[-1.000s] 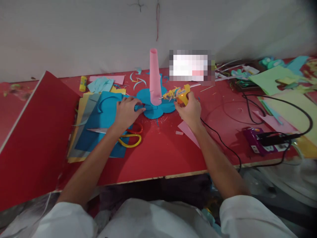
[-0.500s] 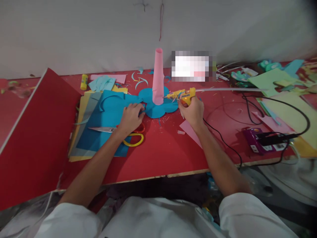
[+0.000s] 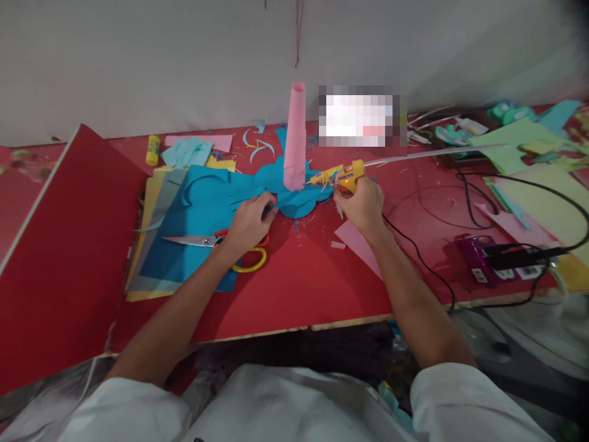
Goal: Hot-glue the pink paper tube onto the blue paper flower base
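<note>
A pink paper tube (image 3: 295, 135) stands upright on a petal-edged blue paper cutout (image 3: 299, 209). My right hand (image 3: 363, 202) is wrapped round a yellow hot glue gun (image 3: 350, 177), whose nozzle is at the tube's lower right edge. From the gun's back a long, pale glue stick (image 3: 423, 153) sticks out to the right. My left hand (image 3: 253, 221) is closed at the cutout's left edge, pinching blue paper; its fingertips are partly hidden. Under the left wrist lie scissors (image 3: 249, 261) with red and yellow handles, resting on blue paper sheets (image 3: 202, 202).
A red board (image 3: 69, 258) leans at the left. A glue stick tube (image 3: 153, 150), paper scraps (image 3: 188, 151) and a blurred-out screen (image 3: 359, 116) stand or lie along the wall. At the right are a purple box (image 3: 478, 261), black cable (image 3: 414, 245) and coloured papers (image 3: 543, 202).
My left hand has shifted slightly right, and the blue paper by its fingers now looks lifted. The glue gun's nozzle stays at the tube's base, while its long stick tilts up more.
</note>
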A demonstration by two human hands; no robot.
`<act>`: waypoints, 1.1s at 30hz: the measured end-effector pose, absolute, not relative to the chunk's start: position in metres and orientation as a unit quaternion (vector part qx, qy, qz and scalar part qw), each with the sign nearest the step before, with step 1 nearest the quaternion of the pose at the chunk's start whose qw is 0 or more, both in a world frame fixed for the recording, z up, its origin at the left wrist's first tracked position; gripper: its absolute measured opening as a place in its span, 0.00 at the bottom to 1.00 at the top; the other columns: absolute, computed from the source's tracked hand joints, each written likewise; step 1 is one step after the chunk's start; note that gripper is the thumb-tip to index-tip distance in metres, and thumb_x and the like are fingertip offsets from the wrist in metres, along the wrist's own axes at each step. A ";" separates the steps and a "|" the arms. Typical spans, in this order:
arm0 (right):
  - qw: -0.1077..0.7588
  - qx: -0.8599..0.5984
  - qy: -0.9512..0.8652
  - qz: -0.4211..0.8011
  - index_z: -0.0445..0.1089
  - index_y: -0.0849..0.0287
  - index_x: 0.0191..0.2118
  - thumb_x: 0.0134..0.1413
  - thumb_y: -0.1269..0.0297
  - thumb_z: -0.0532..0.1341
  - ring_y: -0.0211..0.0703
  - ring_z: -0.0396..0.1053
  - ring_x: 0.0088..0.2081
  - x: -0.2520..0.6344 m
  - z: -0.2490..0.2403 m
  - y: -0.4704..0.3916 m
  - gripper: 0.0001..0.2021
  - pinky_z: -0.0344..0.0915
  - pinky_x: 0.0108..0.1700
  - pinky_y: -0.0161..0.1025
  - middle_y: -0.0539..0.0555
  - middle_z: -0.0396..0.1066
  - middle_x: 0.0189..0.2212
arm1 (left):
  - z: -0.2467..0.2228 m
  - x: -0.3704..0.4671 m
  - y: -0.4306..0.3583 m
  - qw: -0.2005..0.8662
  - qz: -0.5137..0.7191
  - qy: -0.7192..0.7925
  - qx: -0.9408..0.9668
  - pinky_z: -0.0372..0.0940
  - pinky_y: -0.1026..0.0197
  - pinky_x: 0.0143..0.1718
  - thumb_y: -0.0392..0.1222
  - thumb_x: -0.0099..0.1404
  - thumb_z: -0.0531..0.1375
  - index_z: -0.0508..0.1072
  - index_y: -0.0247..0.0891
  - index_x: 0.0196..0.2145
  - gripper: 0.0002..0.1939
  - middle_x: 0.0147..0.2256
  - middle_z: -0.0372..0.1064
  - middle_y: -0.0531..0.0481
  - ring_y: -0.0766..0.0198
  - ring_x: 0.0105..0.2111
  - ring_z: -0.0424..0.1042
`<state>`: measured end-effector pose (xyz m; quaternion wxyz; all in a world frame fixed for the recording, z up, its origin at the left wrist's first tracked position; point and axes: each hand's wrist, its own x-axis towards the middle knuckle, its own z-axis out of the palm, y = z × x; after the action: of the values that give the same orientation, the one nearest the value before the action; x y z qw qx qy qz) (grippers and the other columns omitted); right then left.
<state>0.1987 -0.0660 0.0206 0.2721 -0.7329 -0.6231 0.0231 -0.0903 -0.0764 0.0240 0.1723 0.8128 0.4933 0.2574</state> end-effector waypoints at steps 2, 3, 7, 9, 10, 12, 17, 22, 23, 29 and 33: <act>0.260 -0.729 -0.633 0.013 0.74 0.62 0.51 0.60 0.59 0.66 0.63 0.77 0.49 0.198 0.021 -0.067 0.17 0.70 0.50 0.53 0.67 0.80 0.45 | 0.022 -0.093 -0.073 0.193 0.289 0.514 0.784 0.67 0.55 0.43 0.42 0.74 0.59 0.71 0.42 0.46 0.06 0.42 0.77 0.47 0.55 0.41 0.76; 0.252 -0.726 -0.639 0.009 0.74 0.62 0.51 0.60 0.59 0.66 0.63 0.77 0.48 0.197 0.021 -0.067 0.17 0.70 0.49 0.52 0.67 0.80 0.45 | 0.020 -0.094 -0.071 0.200 0.304 0.523 0.771 0.66 0.57 0.42 0.40 0.73 0.59 0.71 0.41 0.47 0.06 0.41 0.76 0.48 0.57 0.39 0.75; 0.217 -0.718 -0.661 -0.004 0.73 0.63 0.55 0.61 0.62 0.65 0.62 0.78 0.46 0.190 0.025 -0.069 0.18 0.69 0.46 0.50 0.66 0.81 0.45 | 0.015 -0.095 -0.066 0.227 0.345 0.529 0.741 0.63 0.59 0.39 0.38 0.72 0.61 0.71 0.42 0.47 0.07 0.37 0.71 0.52 0.61 0.35 0.72; 0.207 -0.714 -0.669 -0.008 0.71 0.64 0.57 0.61 0.63 0.64 0.62 0.78 0.46 0.186 0.027 -0.070 0.20 0.69 0.44 0.49 0.66 0.80 0.45 | 0.013 -0.095 -0.065 0.234 0.364 0.527 0.732 0.62 0.59 0.40 0.37 0.71 0.61 0.71 0.42 0.47 0.07 0.36 0.71 0.52 0.62 0.35 0.72; 0.204 -0.711 -0.673 -0.010 0.71 0.64 0.57 0.61 0.64 0.64 0.62 0.78 0.46 0.185 0.027 -0.070 0.20 0.68 0.44 0.48 0.66 0.80 0.46 | 0.012 -0.095 -0.064 0.236 0.372 0.527 0.727 0.62 0.59 0.40 0.36 0.71 0.62 0.71 0.42 0.46 0.07 0.36 0.70 0.53 0.62 0.35 0.72; 0.196 -0.702 -0.685 -0.014 0.70 0.64 0.58 0.61 0.66 0.63 0.61 0.78 0.47 0.183 0.026 -0.069 0.20 0.68 0.43 0.47 0.67 0.80 0.47 | 0.011 -0.094 -0.064 0.239 0.383 0.528 0.720 0.62 0.59 0.39 0.36 0.71 0.62 0.71 0.42 0.46 0.07 0.35 0.71 0.53 0.63 0.35 0.72; 0.188 -0.685 -0.704 -0.027 0.70 0.64 0.58 0.61 0.69 0.61 0.59 0.78 0.46 0.182 0.021 -0.068 0.20 0.67 0.41 0.45 0.66 0.80 0.47 | 0.013 -0.095 -0.065 0.245 0.379 0.524 0.722 0.65 0.59 0.40 0.36 0.70 0.63 0.72 0.42 0.45 0.07 0.35 0.74 0.53 0.62 0.36 0.75; 0.180 -0.685 -0.706 -0.021 0.69 0.65 0.59 0.61 0.70 0.60 0.59 0.78 0.45 0.182 0.019 -0.067 0.21 0.68 0.41 0.46 0.66 0.81 0.47 | 0.015 -0.096 -0.066 0.224 0.359 0.534 0.732 0.68 0.58 0.44 0.36 0.70 0.64 0.74 0.41 0.43 0.05 0.40 0.78 0.50 0.60 0.41 0.77; 0.179 -0.685 -0.706 -0.019 0.69 0.66 0.59 0.61 0.70 0.60 0.59 0.78 0.45 0.183 0.019 -0.067 0.21 0.68 0.41 0.46 0.66 0.81 0.47 | 0.015 -0.095 -0.066 0.217 0.363 0.534 0.732 0.69 0.58 0.44 0.36 0.70 0.64 0.74 0.41 0.43 0.04 0.41 0.79 0.50 0.59 0.42 0.78; 0.176 -0.680 -0.712 -0.011 0.68 0.66 0.60 0.62 0.72 0.61 0.60 0.77 0.49 0.184 0.017 -0.065 0.21 0.70 0.45 0.47 0.68 0.79 0.48 | 0.015 -0.095 -0.066 0.188 0.378 0.536 0.731 0.71 0.57 0.45 0.34 0.69 0.63 0.70 0.42 0.42 0.06 0.40 0.78 0.50 0.59 0.41 0.78; 0.173 -0.680 -0.713 -0.012 0.68 0.66 0.59 0.61 0.72 0.60 0.60 0.77 0.50 0.186 0.016 -0.065 0.21 0.70 0.46 0.48 0.68 0.78 0.48 | 0.017 -0.094 -0.069 0.171 0.367 0.535 0.741 0.72 0.56 0.46 0.33 0.70 0.62 0.69 0.43 0.44 0.08 0.42 0.77 0.49 0.57 0.43 0.79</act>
<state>0.1863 -0.0649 0.0161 0.1725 -0.6795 -0.7130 -0.0115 -0.0937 -0.0693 0.0174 0.1706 0.7414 0.5354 0.3668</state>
